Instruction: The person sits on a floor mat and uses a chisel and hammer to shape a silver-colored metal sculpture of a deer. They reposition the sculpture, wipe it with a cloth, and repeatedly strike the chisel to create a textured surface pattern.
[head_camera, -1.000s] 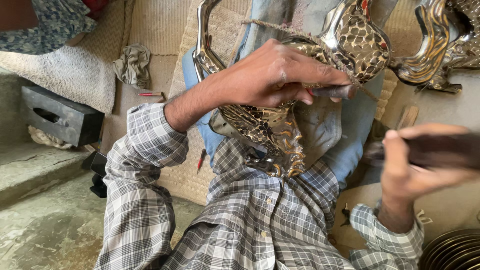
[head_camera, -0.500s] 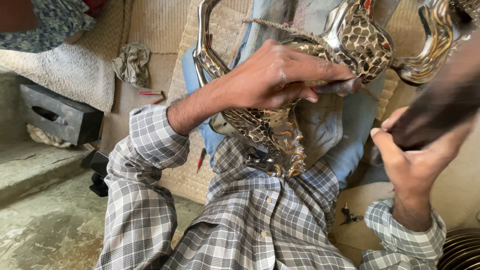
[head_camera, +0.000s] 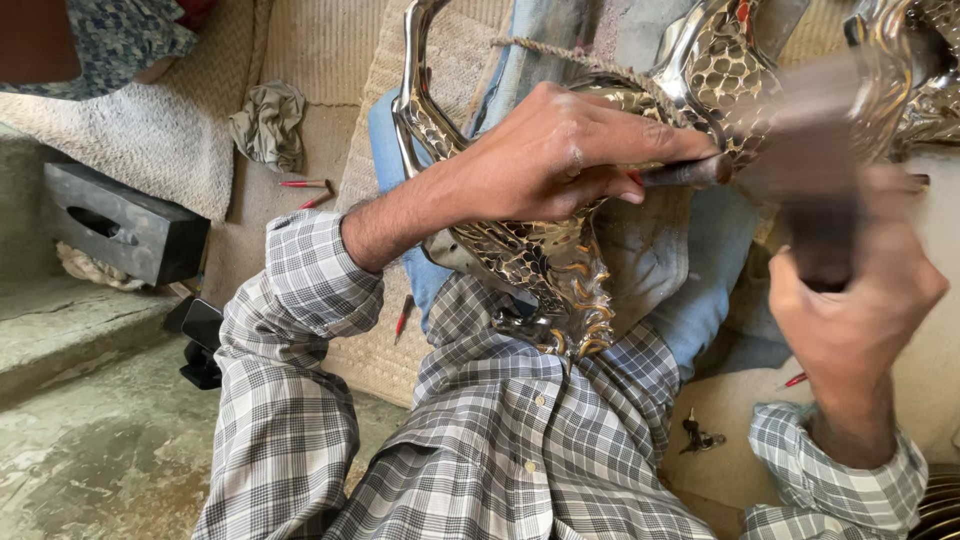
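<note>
A shiny embossed metal figure (head_camera: 545, 265) with a scale pattern lies across my lap on blue cloth (head_camera: 700, 270). My left hand (head_camera: 560, 160) rests on it and grips a small dark punch (head_camera: 690, 172) whose tip touches the scaled surface. My right hand (head_camera: 850, 310) is at the right, closed around the dark handle of a hammer (head_camera: 815, 170). The hammer is blurred by motion, with its head up near the punch.
A dark grey box (head_camera: 120, 230) sits at the left on a stone step (head_camera: 70, 330). A crumpled rag (head_camera: 268, 122) and thin red-handled tools (head_camera: 305, 185) lie on the woven mat (head_camera: 310, 60). More polished metalwork (head_camera: 925, 100) stands at the upper right.
My right hand has swung the hammer from low at the right, up and in toward the punch. My left hand and the metal figure have stayed put.
</note>
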